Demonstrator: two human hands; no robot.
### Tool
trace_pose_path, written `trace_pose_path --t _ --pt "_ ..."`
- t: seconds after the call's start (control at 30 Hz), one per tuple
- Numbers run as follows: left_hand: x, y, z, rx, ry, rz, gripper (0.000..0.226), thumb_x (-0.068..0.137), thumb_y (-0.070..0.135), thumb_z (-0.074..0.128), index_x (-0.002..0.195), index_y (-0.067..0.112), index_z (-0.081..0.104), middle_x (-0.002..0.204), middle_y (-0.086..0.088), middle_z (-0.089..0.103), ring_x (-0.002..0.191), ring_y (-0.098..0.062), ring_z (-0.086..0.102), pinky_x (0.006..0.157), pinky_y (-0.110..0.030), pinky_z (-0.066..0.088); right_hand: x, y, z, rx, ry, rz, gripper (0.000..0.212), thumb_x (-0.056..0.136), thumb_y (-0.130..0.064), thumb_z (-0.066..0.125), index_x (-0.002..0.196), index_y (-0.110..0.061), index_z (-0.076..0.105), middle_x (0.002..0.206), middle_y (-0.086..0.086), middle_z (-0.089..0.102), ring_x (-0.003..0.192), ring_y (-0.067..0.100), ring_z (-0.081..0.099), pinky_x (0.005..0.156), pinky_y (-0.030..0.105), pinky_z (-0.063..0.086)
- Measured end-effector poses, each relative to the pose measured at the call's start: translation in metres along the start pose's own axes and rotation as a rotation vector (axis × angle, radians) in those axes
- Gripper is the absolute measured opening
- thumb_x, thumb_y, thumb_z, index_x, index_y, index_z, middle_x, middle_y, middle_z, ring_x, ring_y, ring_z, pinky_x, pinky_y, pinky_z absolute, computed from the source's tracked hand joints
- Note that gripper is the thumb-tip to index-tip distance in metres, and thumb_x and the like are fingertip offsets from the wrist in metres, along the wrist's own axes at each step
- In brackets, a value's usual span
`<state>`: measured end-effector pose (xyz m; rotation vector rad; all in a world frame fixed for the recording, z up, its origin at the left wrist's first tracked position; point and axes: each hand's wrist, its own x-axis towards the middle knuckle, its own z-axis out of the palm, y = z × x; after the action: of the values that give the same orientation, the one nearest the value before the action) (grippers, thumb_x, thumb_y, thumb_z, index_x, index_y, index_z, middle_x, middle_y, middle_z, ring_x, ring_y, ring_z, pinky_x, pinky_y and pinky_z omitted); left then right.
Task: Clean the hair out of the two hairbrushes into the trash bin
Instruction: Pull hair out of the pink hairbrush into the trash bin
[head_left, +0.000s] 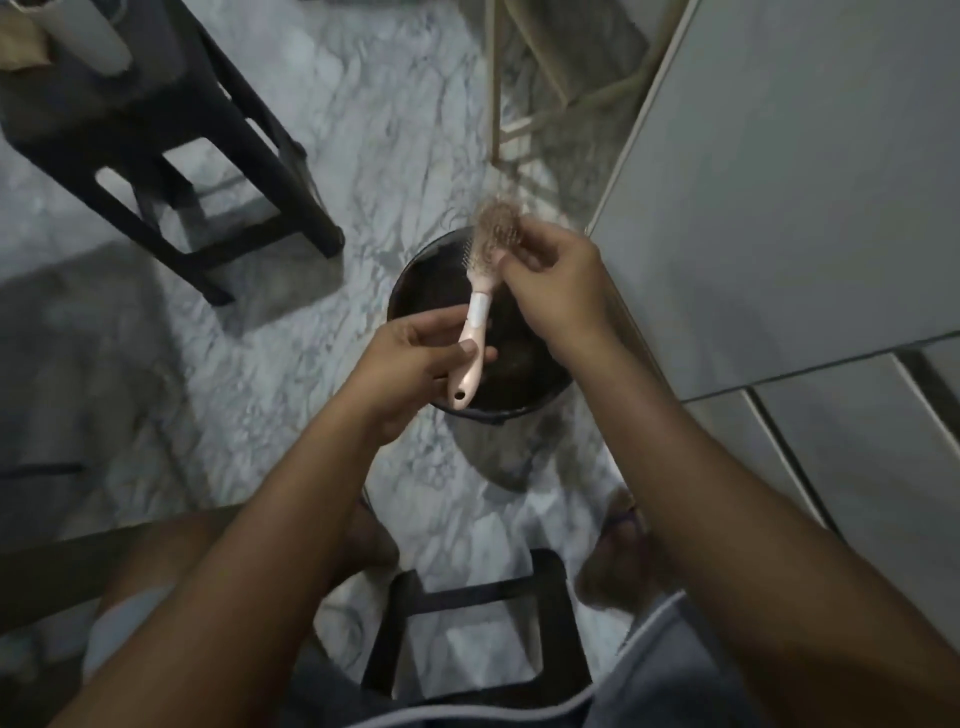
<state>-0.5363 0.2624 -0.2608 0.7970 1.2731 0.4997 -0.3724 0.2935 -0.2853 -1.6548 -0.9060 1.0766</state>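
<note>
A pink hairbrush (475, 322) with a white band on its handle is held over the round dark trash bin (415, 270) on the marble floor. My left hand (410, 364) grips the handle near its end. My right hand (556, 286) pinches a matted clump of hair (496, 223) at the brush head, where pale bristles show; the clump looks partly lifted off them. The bin holds dark contents. Only this one hairbrush is in view.
A dark stool (171, 156) stands at the far left, a second dark stool (467, 623) lies under me between my legs. A grey cabinet (779, 182) runs along the right, touching the bin's side. A pale wooden frame (524, 67) stands behind the bin.
</note>
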Motion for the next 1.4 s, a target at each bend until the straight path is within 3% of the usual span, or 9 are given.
trace_pose_path --t 0.17,0.27,0.43,0.6,0.77,0.93,1.07,1.27,1.4 --pt "-0.024 -0.04 -0.017 -0.078 0.022 0.017 0.039 0.092 -0.01 0.058 0.126 0.006 0.065 0.114 -0.018 0.072 0.101 -0.027 0.074 0.077 -0.042 0.062 -0.032 0.011 0.007 -0.126 -0.129 -0.077 0.043 0.09 -0.01 0.071 0.132 -0.011 0.063 0.128 0.001 0.069 0.113 0.008 0.067 0.086 0.008 0.053" --pt "-0.05 -0.052 -0.021 -0.082 0.016 0.015 0.038 0.091 -0.011 0.058 0.123 0.007 0.065 0.115 -0.017 0.07 0.102 -0.027 0.074 0.089 -0.053 0.059 -0.056 -0.011 -0.001 -0.335 -0.246 -0.152 0.04 0.092 -0.013 0.068 0.133 -0.015 0.063 0.13 0.001 0.067 0.121 0.012 0.062 0.097 0.019 0.05" --pt "-0.067 -0.054 -0.028 -0.141 0.015 0.037 0.038 0.092 -0.013 0.055 0.125 0.004 0.061 0.118 -0.018 0.069 0.101 -0.025 0.073 0.072 -0.043 0.061 -0.071 -0.036 0.0 -0.672 -0.395 -0.33 0.042 0.091 -0.022 0.067 0.132 -0.02 0.064 0.127 -0.001 0.069 0.108 0.013 0.069 0.098 0.029 0.055" --pt "-0.03 -0.057 -0.036 -0.128 0.058 0.024 0.039 0.093 -0.012 0.053 0.126 0.007 0.059 0.114 -0.011 0.071 0.099 -0.022 0.073 0.064 -0.036 0.058 -0.05 -0.017 0.009 -0.673 -0.325 -0.329 0.036 0.092 -0.027 0.071 0.127 -0.021 0.068 0.122 -0.003 0.071 0.103 0.013 0.07 0.066 -0.008 0.04" --pt "0.028 -0.073 -0.04 -0.071 0.07 -0.056 0.038 0.093 -0.009 0.055 0.125 0.011 0.062 0.114 -0.008 0.074 0.101 -0.022 0.073 0.077 -0.041 0.058 -0.006 0.046 0.017 -0.495 -0.222 -0.27 0.03 0.088 -0.022 0.076 0.118 -0.021 0.074 0.116 -0.006 0.074 0.094 0.004 0.072 0.089 0.021 0.058" --pt "0.089 -0.083 -0.03 -0.075 0.105 -0.133 0.035 0.093 -0.007 0.058 0.12 0.014 0.064 0.114 -0.007 0.072 0.103 -0.025 0.071 0.075 -0.04 0.059 0.049 0.075 0.024 -0.654 -0.32 -0.26 0.032 0.09 -0.02 0.073 0.122 -0.016 0.071 0.12 0.003 0.072 0.108 0.013 0.068 0.097 0.022 0.052" --pt "0.115 -0.087 -0.027 -0.078 0.172 -0.177 0.025 0.096 0.003 0.059 0.116 0.017 0.065 0.111 -0.008 0.068 0.101 -0.026 0.068 0.071 -0.041 0.058 0.087 0.076 0.029 -0.832 -0.382 -0.212 0.013 0.087 -0.015 0.076 0.1 -0.016 0.079 0.1 0.001 0.077 0.093 0.012 0.071 0.086 0.02 0.053" --pt "0.121 -0.093 -0.029 -0.151 0.173 -0.236 0.019 0.099 0.009 0.056 0.116 0.012 0.063 0.112 -0.005 0.072 0.089 -0.02 0.068 0.068 -0.04 0.057 0.095 0.063 0.028 -0.773 -0.375 -0.268 0.01 0.089 -0.015 0.075 0.096 -0.019 0.08 0.073 -0.017 0.064 0.066 -0.006 0.059 0.068 -0.003 0.042" --pt "0.119 -0.097 -0.031 -0.161 0.184 -0.252 0.02 0.1 0.01 0.055 0.118 0.012 0.062 0.114 -0.004 0.072 0.092 -0.02 0.068 0.068 -0.039 0.058 0.089 0.041 0.021 -0.617 -0.292 -0.41 0.009 0.088 -0.015 0.075 0.095 -0.018 0.08 0.077 -0.014 0.069 0.065 -0.004 0.065 0.073 0.008 0.056"
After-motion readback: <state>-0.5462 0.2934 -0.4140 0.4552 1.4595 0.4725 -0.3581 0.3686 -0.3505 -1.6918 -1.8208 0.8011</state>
